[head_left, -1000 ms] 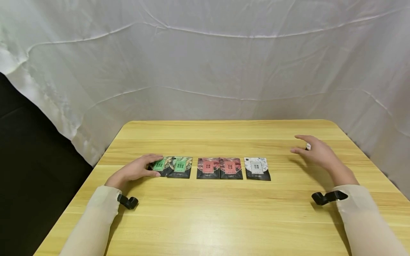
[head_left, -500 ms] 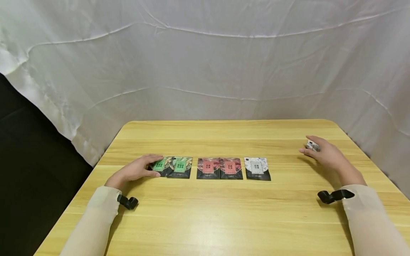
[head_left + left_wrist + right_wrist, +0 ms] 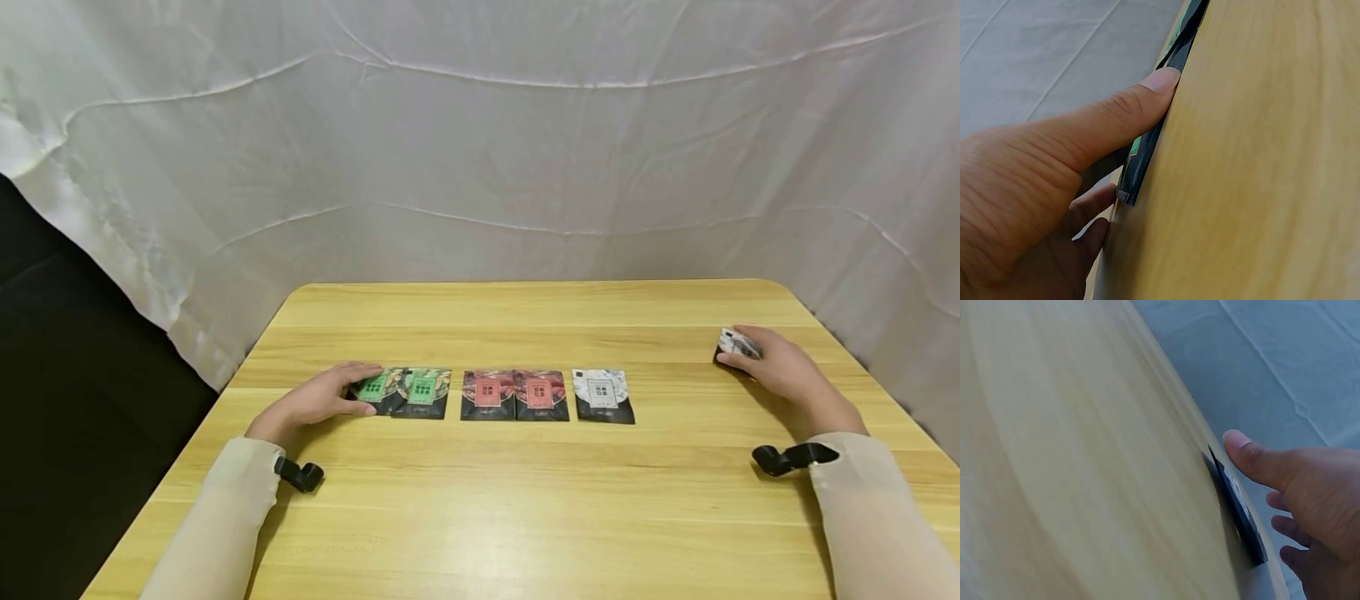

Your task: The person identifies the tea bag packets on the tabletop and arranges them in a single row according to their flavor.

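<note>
In the head view my left hand [image 3: 315,398] rests at the left green-labelled sachet [image 3: 377,388], covering its left part. In the left wrist view its straight thumb touches that sachet's black edge [image 3: 1144,165]. A second green sachet [image 3: 422,392] overlaps the first. At the far right, my right hand [image 3: 783,367] is over a white-and-black sachet [image 3: 738,343], partly hiding it. In the right wrist view that sachet [image 3: 1238,509] lies tilted against the table, and the extended thumb is apart from its near end. How the other right fingers meet it cannot be made out.
Two red-labelled sachets [image 3: 487,395] lie side by side mid-row. Another white-labelled sachet [image 3: 602,396] lies right of them. The wooden table [image 3: 480,500] ends at a pale hanging cloth [image 3: 480,167]; dark material [image 3: 90,375] is at the left.
My right hand has moved right and lowered over the far-right white sachet, and more of that sachet now shows. My left hand and the row of sachets have stayed still.
</note>
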